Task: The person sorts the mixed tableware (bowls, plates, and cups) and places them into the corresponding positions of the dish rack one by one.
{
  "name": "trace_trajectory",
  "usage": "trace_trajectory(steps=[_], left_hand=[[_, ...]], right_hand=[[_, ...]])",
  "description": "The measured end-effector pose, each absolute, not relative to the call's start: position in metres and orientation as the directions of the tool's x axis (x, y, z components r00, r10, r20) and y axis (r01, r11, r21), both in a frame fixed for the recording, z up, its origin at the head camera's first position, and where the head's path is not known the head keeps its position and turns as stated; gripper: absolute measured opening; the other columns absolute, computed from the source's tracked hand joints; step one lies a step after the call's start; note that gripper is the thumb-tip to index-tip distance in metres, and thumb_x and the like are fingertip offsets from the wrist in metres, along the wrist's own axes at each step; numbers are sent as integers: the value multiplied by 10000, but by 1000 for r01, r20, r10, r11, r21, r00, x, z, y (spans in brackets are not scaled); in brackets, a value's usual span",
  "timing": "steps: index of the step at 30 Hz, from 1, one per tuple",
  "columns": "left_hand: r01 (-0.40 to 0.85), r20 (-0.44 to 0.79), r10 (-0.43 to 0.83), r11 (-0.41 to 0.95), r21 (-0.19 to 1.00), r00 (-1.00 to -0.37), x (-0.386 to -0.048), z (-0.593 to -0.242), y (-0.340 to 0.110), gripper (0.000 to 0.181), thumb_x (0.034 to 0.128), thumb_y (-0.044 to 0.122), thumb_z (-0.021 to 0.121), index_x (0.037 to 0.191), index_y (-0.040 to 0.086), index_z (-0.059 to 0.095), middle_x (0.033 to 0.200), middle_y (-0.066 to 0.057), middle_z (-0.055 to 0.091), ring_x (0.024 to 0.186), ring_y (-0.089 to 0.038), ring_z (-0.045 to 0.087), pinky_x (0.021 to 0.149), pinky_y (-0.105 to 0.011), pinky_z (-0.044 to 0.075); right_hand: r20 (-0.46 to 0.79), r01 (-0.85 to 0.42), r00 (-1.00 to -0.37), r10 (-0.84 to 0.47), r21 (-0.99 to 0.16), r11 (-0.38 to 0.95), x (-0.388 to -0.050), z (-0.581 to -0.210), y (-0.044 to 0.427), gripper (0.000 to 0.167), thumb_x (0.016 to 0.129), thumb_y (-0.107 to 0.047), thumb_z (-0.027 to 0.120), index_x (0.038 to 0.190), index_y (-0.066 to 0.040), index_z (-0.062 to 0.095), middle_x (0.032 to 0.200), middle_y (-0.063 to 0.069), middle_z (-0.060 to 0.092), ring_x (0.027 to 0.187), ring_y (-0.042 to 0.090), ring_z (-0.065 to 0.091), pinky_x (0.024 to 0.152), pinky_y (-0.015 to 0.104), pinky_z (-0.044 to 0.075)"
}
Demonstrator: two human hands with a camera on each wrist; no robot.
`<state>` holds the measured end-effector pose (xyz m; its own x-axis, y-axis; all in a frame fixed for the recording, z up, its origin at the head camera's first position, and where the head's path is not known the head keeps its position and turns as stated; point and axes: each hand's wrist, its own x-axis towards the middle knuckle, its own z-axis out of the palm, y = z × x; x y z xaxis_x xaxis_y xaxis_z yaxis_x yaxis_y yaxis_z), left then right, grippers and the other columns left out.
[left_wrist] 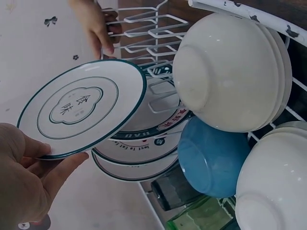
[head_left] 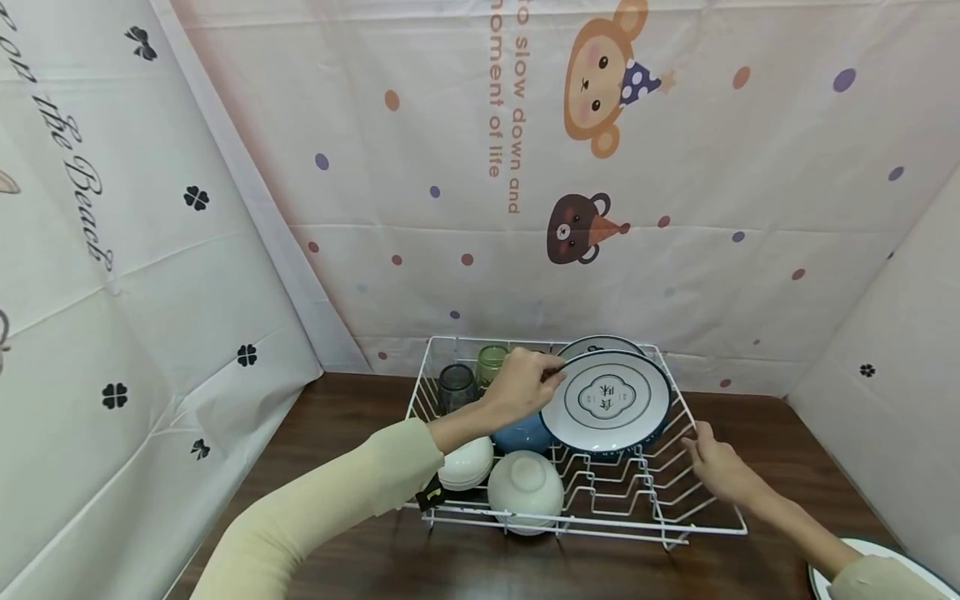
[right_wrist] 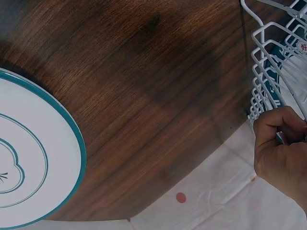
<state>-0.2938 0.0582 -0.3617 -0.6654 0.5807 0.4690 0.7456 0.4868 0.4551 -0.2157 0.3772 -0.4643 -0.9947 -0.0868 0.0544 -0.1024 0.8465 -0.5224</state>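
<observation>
My left hand (head_left: 522,385) pinches the rim of a white plate (head_left: 606,402) with a dark green edge and a printed emblem, thumb on its face in the left wrist view. That plate is tilted over the back of a white wire dish rack (head_left: 622,523). Behind and below it, several more plates (left_wrist: 139,152) stand in the rack. My right hand (head_left: 722,464) grips the rack's right side wire; its fingertips are partly hidden in the right wrist view. Left of the plates are a blue bowl (head_left: 522,433) and white bowls (head_left: 525,487), turned on their sides or upside down.
A dark glass (head_left: 457,388) and a green glass (head_left: 491,363) stand at the rack's back left. Another white plate (right_wrist: 29,153) with a green rim lies on the brown wooden table (right_wrist: 158,96), right of the rack. Printed cloth walls (head_left: 450,133) enclose the back and sides.
</observation>
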Motion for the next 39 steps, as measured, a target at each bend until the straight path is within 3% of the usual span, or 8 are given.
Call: trace_trajectory(steps=[2, 4, 8, 9, 12, 16, 26, 39], left_hand=[[746, 463, 587, 487, 454, -664, -294, -363, 60, 220, 999, 57, 624, 802, 23, 716, 576, -14, 551, 489, -28, 388, 491, -125, 276], [751, 461, 595, 484, 449, -659, -296, -364, 61, 219, 1000, 60, 624, 806, 30, 721, 574, -2, 547, 486, -24, 388, 490, -122, 279], [758, 456, 607, 495, 424, -651, -301, -368, 61, 216, 1006, 77, 623, 826, 41, 736, 574, -11, 552, 486, -32, 389, 495, -128, 282], [759, 456, 607, 503, 414, -651, -302, -370, 61, 218, 1007, 83, 624, 826, 45, 738, 575, -13, 554, 487, -36, 388, 495, -130, 281], [752, 451, 601, 525, 399, -660, -307, -374, 60, 194, 1006, 93, 630, 866, 59, 759, 604, -25, 598, 499, -38, 404, 499, -129, 289], [757, 441, 616, 519, 397, -653, -309, -378, 60, 164, 1000, 89, 635, 943, 54, 784, 665, -51, 674, 507, -25, 425, 496, -121, 310], [778, 411, 664, 484, 400, -624, -311, -385, 65, 266, 1010, 82, 610, 760, 40, 691, 549, 32, 465, 477, -17, 341, 491, -119, 257], [800, 389, 709, 438, 410, -588, -308, -393, 71, 206, 1017, 74, 605, 850, 41, 721, 661, -52, 657, 519, -10, 435, 513, -100, 316]], right_hand=[[49, -93, -996, -79, -527, 845, -216, -464, 378, 140, 1074, -20, 338, 1152, 89, 298, 910, 313, 638, 716, 310, 603, 548, 307, 395], [55, -97, -995, -81, -528, 844, -215, -463, 377, 151, 1068, -7, 337, 1167, 100, 296, 968, 369, 643, 726, 302, 614, 536, 301, 398], [67, -108, -994, -86, -525, 844, -216, -462, 374, 181, 1051, 12, 338, 1193, 121, 310, 1169, 463, 600, 912, 441, 689, 590, 330, 457], [58, -102, -995, -83, -529, 842, -216, -462, 374, 194, 1052, 5, 335, 1204, 121, 309, 1118, 448, 617, 909, 439, 686, 593, 332, 454], [39, -87, -996, -79, -542, 836, -216, -462, 372, 201, 1063, -23, 336, 1207, 115, 309, 868, 292, 624, 725, 337, 630, 573, 314, 432], [25, -63, -998, -59, -556, 829, -213, -465, 372, 217, 1094, -80, 329, 1218, 94, 293, 717, 20, 400, 570, 126, 361, 500, 271, 341], [65, -57, -998, -25, -558, 828, -214, -467, 370, 260, 1113, -118, 332, 1260, 95, 326, 791, 53, 485, 643, 150, 429, 537, 272, 355], [77, -34, -997, 10, -550, 835, -214, -467, 374, 314, 1116, -132, 304, 1296, 122, 347, 826, 122, 547, 739, 222, 530, 605, 334, 426]])
